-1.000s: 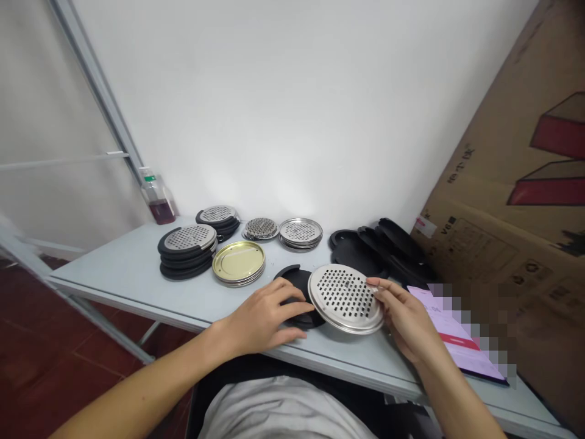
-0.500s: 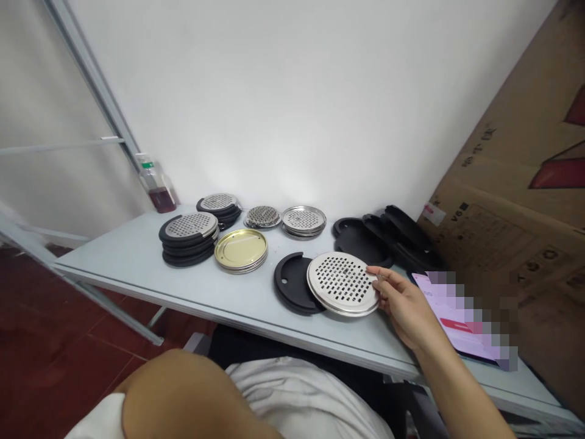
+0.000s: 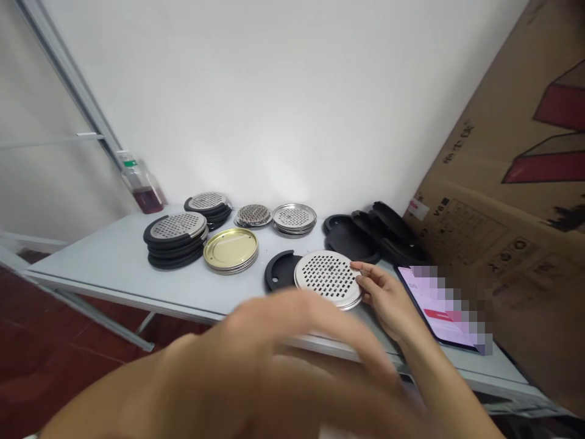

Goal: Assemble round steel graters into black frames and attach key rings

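Observation:
My right hand [image 3: 381, 299] pinches the right rim of a round perforated metal plate [image 3: 328, 277], thumb and fingers at its edge. A second metal rim shows just beneath that plate. Its left side overlaps a black round holder [image 3: 276, 274] with a raised curved rim and a small hole. Close to the camera, my left hand [image 3: 283, 341] is large and smeared by motion, in front of the table edge. Its fingers are too blurred to read, and it hides the lower part of the black holder.
Stacked gold-coloured lids [image 3: 231, 249] lie left of centre. Black holders with perforated plates [image 3: 176, 241] are stacked further left. Behind are more metal plates [image 3: 295, 218], black holders [image 3: 350, 238] and a bottle of dark liquid [image 3: 145, 192]. A tablet [image 3: 439, 308] and a cardboard box [image 3: 493, 231] stand right.
My left hand has come up into view in front of the table. My right hand keeps its hold on the perforated plate. The whole view has shifted slightly.

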Available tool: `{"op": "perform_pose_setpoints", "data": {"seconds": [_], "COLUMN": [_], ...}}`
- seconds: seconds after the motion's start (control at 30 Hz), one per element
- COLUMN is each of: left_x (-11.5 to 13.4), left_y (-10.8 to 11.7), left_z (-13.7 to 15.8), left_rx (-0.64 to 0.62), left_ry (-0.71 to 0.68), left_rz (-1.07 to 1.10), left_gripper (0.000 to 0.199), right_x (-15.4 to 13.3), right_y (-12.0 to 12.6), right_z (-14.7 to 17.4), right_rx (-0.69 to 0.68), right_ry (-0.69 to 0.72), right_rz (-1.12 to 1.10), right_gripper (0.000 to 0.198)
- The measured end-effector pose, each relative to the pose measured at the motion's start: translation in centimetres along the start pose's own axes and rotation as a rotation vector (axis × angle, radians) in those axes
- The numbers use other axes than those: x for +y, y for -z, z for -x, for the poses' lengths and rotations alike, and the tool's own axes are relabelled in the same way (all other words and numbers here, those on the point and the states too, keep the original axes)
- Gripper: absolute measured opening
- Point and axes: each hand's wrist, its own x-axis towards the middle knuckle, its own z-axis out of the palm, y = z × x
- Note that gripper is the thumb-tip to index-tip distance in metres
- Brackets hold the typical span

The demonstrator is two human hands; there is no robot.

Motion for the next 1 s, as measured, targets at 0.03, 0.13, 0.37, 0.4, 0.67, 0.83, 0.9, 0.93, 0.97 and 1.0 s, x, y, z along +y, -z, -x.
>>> {"op": "perform_pose_setpoints", "data": {"seconds": [0.03,0.13,0.37,0.4,0.67,0.83,0.9,0.93,0.97,1.0], "left_x": [-0.9,-6.1,-14.0,-14.1,-14.5,-14.7,-14.7,-14.7,-14.7,-14.7], "left_y": [0.7,0.5,-1.3,-1.3,-1.9,-2.1,-2.1,-2.1,-2.2,-2.2], "left_z": [-1.4,-2.3,-0.1,-0.3,-1.0,-0.7,-0.7,-0.7,-0.8,-0.8], "left_rx": [-0.033,-0.123,-0.284,-0.290,-0.280,-0.240,-0.215,-0.203,-0.193,-0.184], "left_ry": [0.010,0.103,0.355,0.349,0.305,0.317,0.310,0.310,0.311,0.312], "left_rz": [-0.020,-0.178,-0.227,-0.212,-0.216,-0.234,-0.239,-0.239,-0.237,-0.234], "left_gripper": [0.043,0.080,0.093,0.091,0.078,0.079,0.079,0.079,0.080,0.080], "right_x": [0.0,0.2,1.7,1.8,0.9,0.7,0.7,0.7,0.7,0.7], "right_y": [-0.1,-0.3,-0.6,-0.6,-1.2,-1.6,-1.9,-2.1,-2.2,-2.3], "right_z": [0.0,0.1,-0.4,-0.4,0.1,0.5,0.8,0.9,1.0,1.1], "right_rx": [-0.015,-0.072,-0.154,-0.170,-0.203,-0.210,-0.208,-0.204,-0.199,-0.195], "right_ry": [0.016,0.059,0.386,0.405,0.425,0.455,0.469,0.474,0.477,0.478], "right_rz": [0.027,0.117,0.451,0.490,0.738,0.820,0.837,0.847,0.856,0.864], "right_gripper": [0.039,0.044,0.070,0.073,0.084,0.082,0.082,0.082,0.083,0.083]}}
